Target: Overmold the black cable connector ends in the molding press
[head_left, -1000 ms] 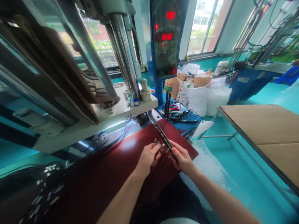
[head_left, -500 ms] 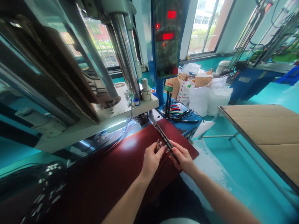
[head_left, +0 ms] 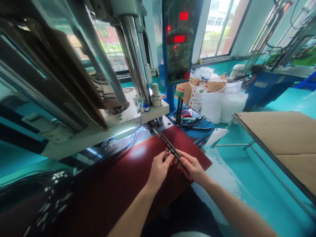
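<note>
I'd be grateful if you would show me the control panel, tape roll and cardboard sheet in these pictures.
Control panel [head_left: 177, 39]: head view, on its red readout.
Tape roll [head_left: 145, 108]: head view, on its white side.
Cardboard sheet [head_left: 278, 138]: head view, on its upper face.

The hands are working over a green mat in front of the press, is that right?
Not quite: the mat is dark red, not green, as the head view shows. The left hand and right hand are working over it, in front of the press.
</note>
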A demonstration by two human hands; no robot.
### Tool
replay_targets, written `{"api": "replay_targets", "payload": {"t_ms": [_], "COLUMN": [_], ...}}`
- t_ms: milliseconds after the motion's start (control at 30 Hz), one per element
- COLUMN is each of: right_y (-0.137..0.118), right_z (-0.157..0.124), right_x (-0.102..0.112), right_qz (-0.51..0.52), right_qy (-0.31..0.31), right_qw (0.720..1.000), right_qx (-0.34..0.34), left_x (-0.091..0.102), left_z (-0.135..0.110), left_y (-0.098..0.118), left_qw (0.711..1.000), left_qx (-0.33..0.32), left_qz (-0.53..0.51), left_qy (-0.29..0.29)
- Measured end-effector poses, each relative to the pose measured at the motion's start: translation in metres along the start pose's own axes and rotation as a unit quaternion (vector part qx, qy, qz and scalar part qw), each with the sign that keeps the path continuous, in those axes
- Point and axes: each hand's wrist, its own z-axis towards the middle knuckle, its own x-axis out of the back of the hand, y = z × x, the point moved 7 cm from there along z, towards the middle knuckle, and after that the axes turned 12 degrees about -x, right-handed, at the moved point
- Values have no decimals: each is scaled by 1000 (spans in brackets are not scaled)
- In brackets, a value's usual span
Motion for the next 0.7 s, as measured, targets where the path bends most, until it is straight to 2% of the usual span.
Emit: {"api": "replay_targets", "payload": {"t_ms": [167, 300, 467, 567, 700], "right_y": [5, 7, 6, 4, 2], "right_z": [2, 2, 1, 1, 0], "right_x": [4, 5, 4, 4, 1], "right_qz": [8, 19, 13, 5, -3], "right_qy": [-10, -22, -48, -55, -64], "right_qw": [1000, 1000, 999, 998, 998], "right_qx": [6, -5, -9, -11, -5], "left_x": [10, -1, -8, -8, -7], "left_z": [3, 3, 1, 2, 4], "left_y": [-7, -9, -5, -1, -4], "left_qw": [996, 991, 970, 966, 974], "left_qx": [66, 100, 170, 173, 151], "left_qz": [-48, -91, -171, -189, -165], "left_qy": [36, -10, -23, -28, -40]}}
